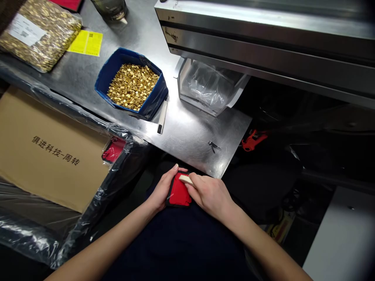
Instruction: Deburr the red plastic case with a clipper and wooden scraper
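Close to my body, below the table's front edge, my left hand (pixel 163 190) grips a small flat red piece with a black border (pixel 179 193) by its left side. My right hand (pixel 209 193) is closed round a pale, flat-ended stick (pixel 185 179), its tip over the upper part of the red face. Whether the tip touches the face I cannot tell. The fingers under the red piece are mostly hidden. On the table ahead are a blue bin (pixel 158 95) of small gold-coloured metal parts (pixel 133 86) and a small clipper-like metal tool (pixel 213 146).
A white-handled cutter (pixel 163 116) lies beside the bin. Behind it are a clear bin with plastic bags (pixel 209 86) and a metal machine frame (pixel 263 50). At left stand a bag of gold parts (pixel 38 33), a yellow label (pixel 86 43) and a plastic-wrapped crate with cardboard (pixel 49 156).
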Demonstrator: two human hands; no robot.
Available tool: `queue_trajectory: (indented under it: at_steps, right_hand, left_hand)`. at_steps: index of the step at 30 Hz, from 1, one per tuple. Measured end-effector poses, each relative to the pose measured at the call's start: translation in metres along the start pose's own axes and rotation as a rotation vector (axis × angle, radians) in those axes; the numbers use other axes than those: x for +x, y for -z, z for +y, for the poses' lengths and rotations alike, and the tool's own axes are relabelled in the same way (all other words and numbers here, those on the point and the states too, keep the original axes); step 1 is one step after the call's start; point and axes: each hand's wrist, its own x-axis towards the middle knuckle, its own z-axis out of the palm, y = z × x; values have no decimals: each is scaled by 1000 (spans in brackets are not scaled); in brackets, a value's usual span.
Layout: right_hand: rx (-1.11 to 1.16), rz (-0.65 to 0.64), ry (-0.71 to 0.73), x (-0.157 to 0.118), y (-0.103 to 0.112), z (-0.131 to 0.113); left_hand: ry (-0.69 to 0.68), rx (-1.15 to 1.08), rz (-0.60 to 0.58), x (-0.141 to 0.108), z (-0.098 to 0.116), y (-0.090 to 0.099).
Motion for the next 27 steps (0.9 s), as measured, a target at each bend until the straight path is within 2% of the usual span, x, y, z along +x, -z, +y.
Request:
queue_trajectory:
  at_steps: [3, 7, 11, 12, 15, 17, 19, 22, 24, 27]
  right_hand:
    - [26, -37, 16, 3, 1, 1]
    - [35, -25, -28, 4, 5, 0]
    - [196, -152, 59, 0, 15, 2]
    - [252, -127, 17, -2, 17, 4]
    - [384, 69, -211, -14, 21, 19]
    - [402, 108, -261, -23, 19, 29]
    - [339, 18, -162, -31, 15, 32]
    - [160, -121, 61, -36, 4, 25]
    - [49, -125, 145, -34, -3, 19]
    - [-28, -88, 178, -26, -6, 19]
  left_hand:
    - [-14, 11, -10, -1, 0, 0]
    - [-37, 29, -22, -2, 2, -1]
    - [-24, 14, -49, -1, 3, 0]
    - [-14, 3, -55, -1, 3, 1]
    - [32, -38, -77, 1, 4, 3]
    - [66, -51, -89, 2, 5, 4]
    - [88, -49, -79, 2, 7, 4]
    - [108, -30, -74, 1, 10, 1]
    - [108, -5, -84, 1, 12, -1]
    - [96, 43, -59, 1, 14, -3]
